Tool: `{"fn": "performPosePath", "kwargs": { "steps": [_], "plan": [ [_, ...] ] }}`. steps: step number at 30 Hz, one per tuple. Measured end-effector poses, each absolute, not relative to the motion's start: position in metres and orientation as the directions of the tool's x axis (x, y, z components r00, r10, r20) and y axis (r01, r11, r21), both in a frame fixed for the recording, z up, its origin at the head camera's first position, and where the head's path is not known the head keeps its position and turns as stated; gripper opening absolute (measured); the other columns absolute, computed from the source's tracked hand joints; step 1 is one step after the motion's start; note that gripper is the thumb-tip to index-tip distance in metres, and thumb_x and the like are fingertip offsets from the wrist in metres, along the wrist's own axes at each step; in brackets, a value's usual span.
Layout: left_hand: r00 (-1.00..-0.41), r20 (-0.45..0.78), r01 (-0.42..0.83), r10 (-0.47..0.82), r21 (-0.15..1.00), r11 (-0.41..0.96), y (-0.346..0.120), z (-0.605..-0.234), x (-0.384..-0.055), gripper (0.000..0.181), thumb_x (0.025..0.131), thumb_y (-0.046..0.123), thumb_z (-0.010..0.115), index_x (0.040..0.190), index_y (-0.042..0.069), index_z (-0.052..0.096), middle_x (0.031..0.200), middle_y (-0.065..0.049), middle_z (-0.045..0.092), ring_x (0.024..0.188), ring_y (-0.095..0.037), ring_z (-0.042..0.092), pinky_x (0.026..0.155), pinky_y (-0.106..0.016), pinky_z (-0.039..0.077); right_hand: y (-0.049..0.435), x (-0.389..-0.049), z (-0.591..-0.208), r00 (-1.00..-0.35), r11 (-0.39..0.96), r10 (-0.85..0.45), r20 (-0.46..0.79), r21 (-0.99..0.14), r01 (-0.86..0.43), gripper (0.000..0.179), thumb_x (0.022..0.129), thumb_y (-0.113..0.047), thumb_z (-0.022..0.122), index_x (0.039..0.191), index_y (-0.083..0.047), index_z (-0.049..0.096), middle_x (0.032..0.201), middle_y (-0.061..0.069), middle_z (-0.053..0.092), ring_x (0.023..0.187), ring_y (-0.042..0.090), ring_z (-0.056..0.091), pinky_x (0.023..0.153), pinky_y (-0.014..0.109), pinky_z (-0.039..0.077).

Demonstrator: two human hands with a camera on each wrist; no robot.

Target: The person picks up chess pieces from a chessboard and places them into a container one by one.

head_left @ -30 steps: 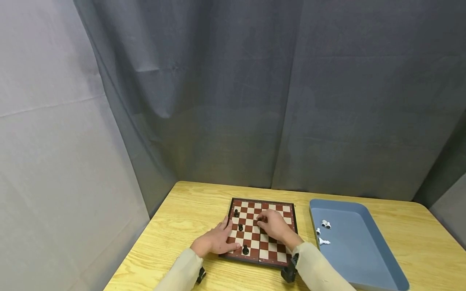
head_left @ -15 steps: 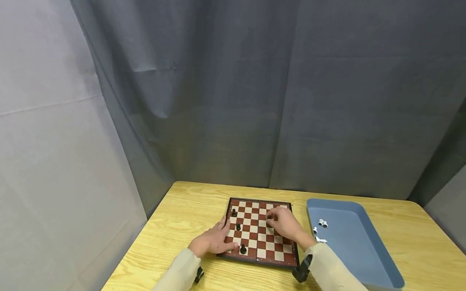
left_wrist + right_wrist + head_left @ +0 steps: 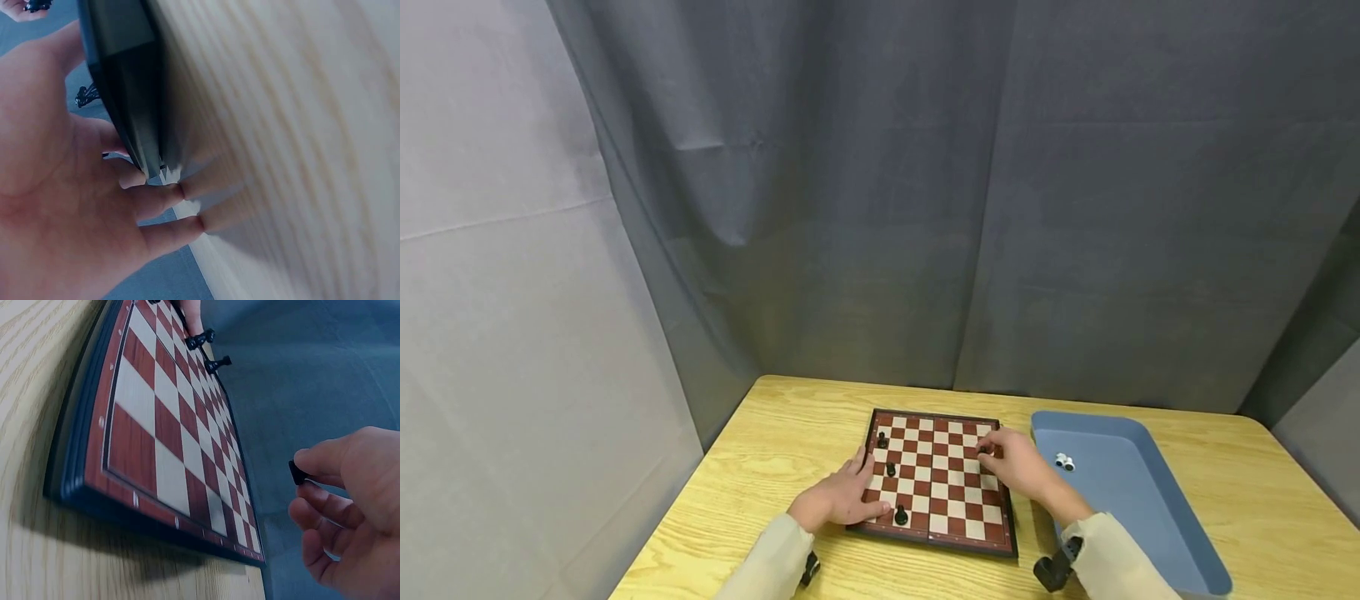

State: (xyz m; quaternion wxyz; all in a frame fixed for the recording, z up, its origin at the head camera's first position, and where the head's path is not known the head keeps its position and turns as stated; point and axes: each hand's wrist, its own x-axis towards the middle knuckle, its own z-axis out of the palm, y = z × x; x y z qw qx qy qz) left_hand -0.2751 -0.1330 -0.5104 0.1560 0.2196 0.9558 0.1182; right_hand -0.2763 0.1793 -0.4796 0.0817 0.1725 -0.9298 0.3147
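Note:
A red-and-white chessboard [image 3: 951,508] lies unfolded on the table. My left hand [image 3: 835,497] rests at the board's left side with fingers extended, the thumb over its front left part; the left wrist view shows fingers [image 3: 169,234] along the board's dark edge. Three black chess pieces stand on the left half, one at the back [image 3: 882,440], one midway [image 3: 891,469] and one at the front [image 3: 901,516]. Over the right edge, my right hand [image 3: 1021,468] pinches a small black chess piece [image 3: 296,472] between thumb and fingers, held above the squares.
To the right of the board stands a blue tray [image 3: 1138,492], with white chess pieces [image 3: 1064,461] lying in its left part. My right forearm crosses the tray's left wall. A grey curtain [image 3: 865,208] hangs behind the wooden table [image 3: 737,467].
My right hand has moved right across the board to its right edge, carrying the black chess piece. Its forearm now covers some white pieces in the tray. The left hand stays put.

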Motion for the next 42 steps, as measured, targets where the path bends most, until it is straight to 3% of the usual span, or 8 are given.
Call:
{"fn": "performPosePath", "kwargs": {
  "steps": [9, 25, 42],
  "plan": [
    [-0.863, -0.24, 0.37, 0.443, 0.296, 0.881, -0.135, -0.508, -0.273, 0.091, 0.089, 0.064, 0.047, 0.152, 0.006, 0.016, 0.157, -0.015, 0.005, 0.14, -0.033, 0.02, 0.105, -0.05, 0.031, 0.2, -0.27, -0.478, -0.942, 0.749, -0.231, 0.243, -0.573, -0.332, 0.012, 0.089, -0.009, 0.065, 0.099, -0.006, 0.07, 0.092, 0.003, 0.06, 0.075, 0.013, 0.054, 0.062, 0.031, 0.045],
    [-0.864, -0.235, 0.376, 0.444, 0.283, 0.882, -0.136, -0.509, -0.271, 0.091, 0.089, 0.064, 0.046, 0.152, 0.006, 0.017, 0.157, -0.015, 0.005, 0.14, -0.034, 0.021, 0.105, -0.049, 0.032, 0.229, -0.255, -0.476, -0.942, 0.747, -0.212, 0.262, -0.578, -0.329, 0.006, 0.087, -0.006, 0.066, 0.092, -0.008, 0.068, 0.082, -0.001, 0.059, 0.071, 0.012, 0.054, 0.06, 0.03, 0.045],
    [-0.862, -0.242, 0.38, 0.446, 0.276, 0.883, -0.133, -0.511, -0.271, 0.092, 0.089, 0.066, 0.046, 0.152, 0.006, 0.017, 0.157, -0.015, 0.005, 0.139, -0.034, 0.022, 0.103, -0.049, 0.034, 0.258, -0.245, -0.478, -0.974, 0.769, -0.167, 0.155, -0.598, -0.227, 0.006, 0.088, -0.008, 0.065, 0.093, -0.006, 0.068, 0.083, 0.001, 0.059, 0.07, 0.014, 0.053, 0.057, 0.031, 0.044]
  ]
}}
